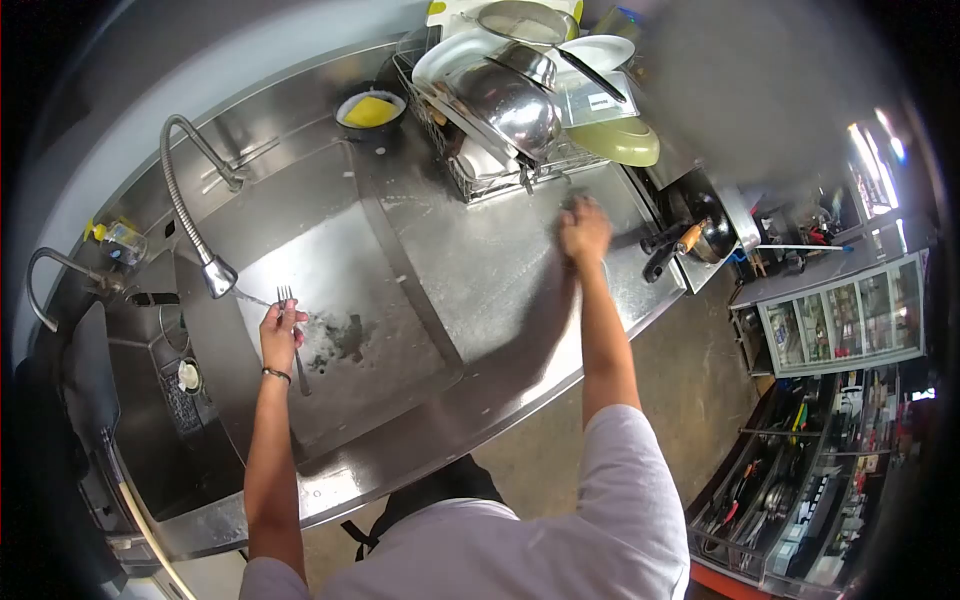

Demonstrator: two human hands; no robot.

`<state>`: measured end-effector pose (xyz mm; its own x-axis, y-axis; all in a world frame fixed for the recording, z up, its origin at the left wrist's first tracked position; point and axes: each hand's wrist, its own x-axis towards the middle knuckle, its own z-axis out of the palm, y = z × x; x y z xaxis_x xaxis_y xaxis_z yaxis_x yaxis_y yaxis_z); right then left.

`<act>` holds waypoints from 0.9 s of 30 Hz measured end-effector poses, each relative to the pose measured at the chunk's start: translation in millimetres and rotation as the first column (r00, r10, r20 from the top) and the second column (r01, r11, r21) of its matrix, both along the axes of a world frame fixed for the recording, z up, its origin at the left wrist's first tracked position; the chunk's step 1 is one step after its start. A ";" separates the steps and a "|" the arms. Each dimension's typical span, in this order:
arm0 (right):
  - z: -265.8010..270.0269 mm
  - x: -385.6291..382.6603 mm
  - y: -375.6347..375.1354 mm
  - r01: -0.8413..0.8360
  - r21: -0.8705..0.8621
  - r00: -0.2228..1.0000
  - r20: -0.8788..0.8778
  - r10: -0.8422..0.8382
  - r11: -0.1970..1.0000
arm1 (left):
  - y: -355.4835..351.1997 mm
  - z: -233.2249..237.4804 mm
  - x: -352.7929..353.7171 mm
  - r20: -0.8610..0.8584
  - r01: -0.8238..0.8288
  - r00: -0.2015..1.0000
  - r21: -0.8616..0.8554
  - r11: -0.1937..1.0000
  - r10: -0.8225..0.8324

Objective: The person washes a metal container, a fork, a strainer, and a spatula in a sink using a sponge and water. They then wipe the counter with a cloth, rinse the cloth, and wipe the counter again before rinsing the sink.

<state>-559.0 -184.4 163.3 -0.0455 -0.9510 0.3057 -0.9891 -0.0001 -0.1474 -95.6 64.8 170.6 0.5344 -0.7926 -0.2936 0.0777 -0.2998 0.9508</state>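
My left hand (pixel 280 338) is closed around a metal fork (pixel 285 297), tines pointing up and away from me, over the wide sink basin (pixel 330 200). Beside the tines is the spray head of a flexible faucet (pixel 219 275), with a thin stream of water running from it toward the fork. Dark bits of residue (pixel 345 338) lie on the basin floor just right of that hand. My right hand (pixel 585 232) is over the steel drainboard (pixel 480 260), in front of the dish rack. Its fingers are curled and slightly blurred; whatever they hold is hidden.
The dish rack (pixel 485 187) is piled with a metal bowl (pixel 520 110), a strainer (pixel 525 22), plates and a green bowl (pixel 620 142). A dark bowl with a yellow sponge (pixel 370 112) stands behind the sink. Pan handles (pixel 660 255) jut out at right. A second faucet (pixel 60 262) is at left.
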 end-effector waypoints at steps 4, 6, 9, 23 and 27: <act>4.3 153.0 75.2 -0.426 -0.149 0.887 0.128 0.444 0.893 | -21.5 -12.4 -6.9 -0.075 -0.056 0.996 -0.030 0.998 0.053; 18.0 203.6 114.7 -0.575 -0.227 0.785 0.117 0.608 0.786 | -31.3 -10.4 -11.5 -0.131 -0.135 0.983 -0.046 0.990 0.128; 7.4 210.5 100.1 -0.676 -0.087 0.679 0.315 0.664 0.732 | -35.2 -7.8 -10.2 -0.164 -0.218 0.965 -0.059 0.974 0.206; 5.7 303.5 -42.2 -0.733 -0.138 0.648 0.156 0.745 0.666 | -11.3 -9.0 -0.9 -0.038 -0.145 0.989 -0.110 0.983 0.141; 10.9 238.0 52.0 -0.964 0.075 0.260 0.094 0.961 0.254 | -7.9 2.9 1.7 -0.089 -0.188 0.979 -0.069 0.980 0.181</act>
<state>-321.1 -132.3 174.2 0.9202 -0.3185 0.2275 -0.2643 -0.9343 -0.2391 -93.9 56.9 173.5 0.6501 -0.7044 -0.2849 0.2035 -0.1998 0.9585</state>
